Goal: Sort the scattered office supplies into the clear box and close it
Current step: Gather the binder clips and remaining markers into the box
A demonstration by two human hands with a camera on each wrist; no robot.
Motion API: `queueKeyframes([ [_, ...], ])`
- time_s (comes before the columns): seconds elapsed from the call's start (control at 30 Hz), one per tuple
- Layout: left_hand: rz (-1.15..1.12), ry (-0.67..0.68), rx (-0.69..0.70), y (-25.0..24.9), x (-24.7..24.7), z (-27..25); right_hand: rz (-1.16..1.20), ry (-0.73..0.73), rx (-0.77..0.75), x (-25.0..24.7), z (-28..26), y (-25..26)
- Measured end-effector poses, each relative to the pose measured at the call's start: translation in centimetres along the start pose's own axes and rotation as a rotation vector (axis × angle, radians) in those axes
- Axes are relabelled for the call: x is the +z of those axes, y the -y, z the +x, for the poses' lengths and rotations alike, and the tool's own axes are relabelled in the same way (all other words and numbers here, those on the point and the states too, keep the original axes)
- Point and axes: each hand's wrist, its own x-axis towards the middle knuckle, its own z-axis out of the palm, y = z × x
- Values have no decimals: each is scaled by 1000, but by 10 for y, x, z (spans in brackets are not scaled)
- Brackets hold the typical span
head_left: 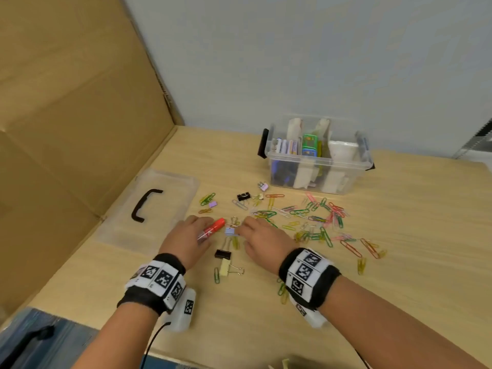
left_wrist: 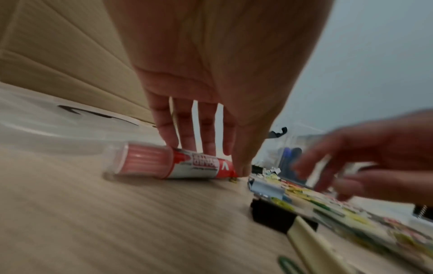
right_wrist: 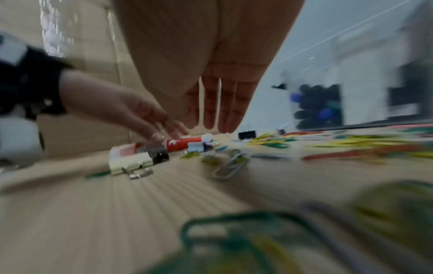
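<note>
Over the table (head_left: pixel 404 214), left hand (head_left: pixel 186 237) seemingly pinches marker (head_left: pixel 214 228); right hand (head_left: pixel 262 239) hovers straight-fingered, empty.

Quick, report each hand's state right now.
Left hand: pinches the red marker between fingers and thumb.
Right hand: open, fingers straight, holding nothing.

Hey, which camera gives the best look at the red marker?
The left wrist view: the red marker is close, label and clear cap visible. The head view shows it small, partly under the left hand. The right wrist view shows it blurred behind binder clips.
</note>
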Motion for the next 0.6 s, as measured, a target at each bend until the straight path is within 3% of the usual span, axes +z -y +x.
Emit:
queueKeyframes([
  [0.17,130,-11,28,-9,9,17,-147,54,24,18,33,10],
  [0.27,97,11,-10,-7,8,26,-144,64,69,16,36,4],
  [0.4,-141,-38,-81,-3,-5,29,-73,36,130,16,28,-9],
  [0.6,-726,-134,-220,23,-31,33,4,10,186,17,12,-28],
])
